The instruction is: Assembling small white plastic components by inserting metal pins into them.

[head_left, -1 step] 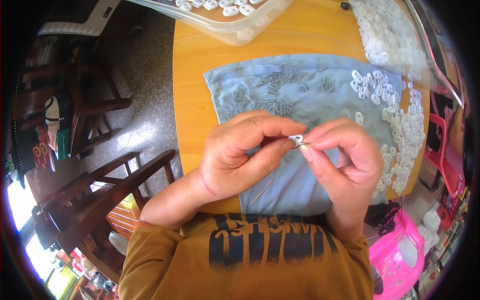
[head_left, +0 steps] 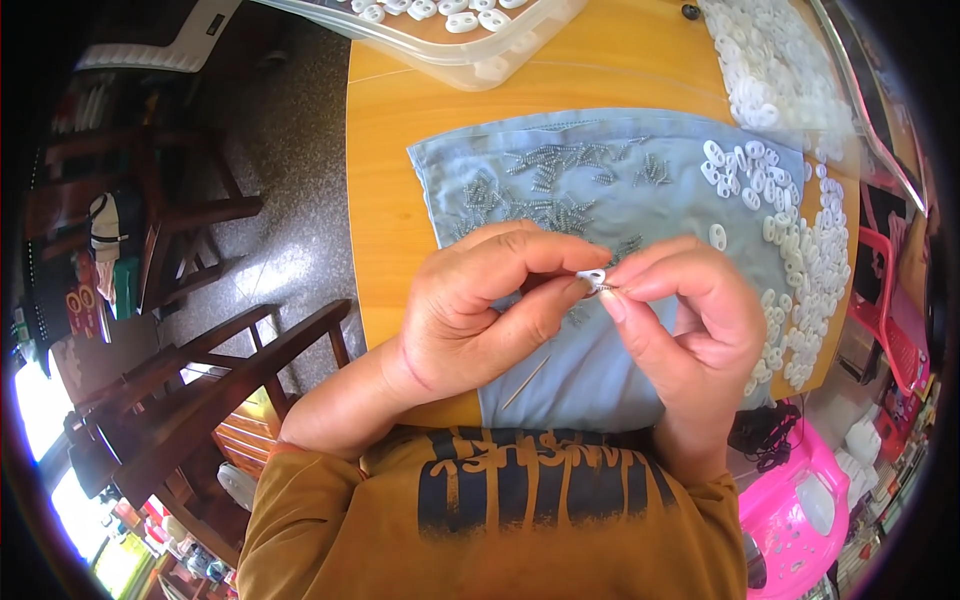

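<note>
Our fingertips [head_left: 572, 290] partly hide a cord-lock piece [head_left: 591, 274], toward three o'clock from center: small, white, round-edged plastic. Our left hand [head_left: 470, 310] pinches it; our right hand [head_left: 712, 322] pinches a hard-to-make-out grey coil spring [head_left: 605, 287] at its four o'clock.

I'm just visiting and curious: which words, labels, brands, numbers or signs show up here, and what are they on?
Brown shirt: large dark lettering across the front, distorted by the steep angle; I won't copy it out.
Small white pieces: no lettering that I can make out.
Clear plastic tub: none that I can make out.
Colourful items at lower left: too small and blurred to read.
</note>
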A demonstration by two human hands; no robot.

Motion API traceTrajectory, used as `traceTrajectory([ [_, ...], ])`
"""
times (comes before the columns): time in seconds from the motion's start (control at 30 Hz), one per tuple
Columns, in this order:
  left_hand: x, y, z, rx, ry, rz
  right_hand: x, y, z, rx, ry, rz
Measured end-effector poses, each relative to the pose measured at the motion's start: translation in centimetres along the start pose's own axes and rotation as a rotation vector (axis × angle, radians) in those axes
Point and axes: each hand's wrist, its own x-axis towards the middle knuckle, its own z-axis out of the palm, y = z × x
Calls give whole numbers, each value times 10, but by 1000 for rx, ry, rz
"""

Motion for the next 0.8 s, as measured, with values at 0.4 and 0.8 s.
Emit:
traceTrajectory([
  [0.4,0,0,1,-4,26,-11,2,1,1,-91,11,-56],
  [0.8,2,-4,3,222,6,187,1,2,1,-147,-7,-77],
])
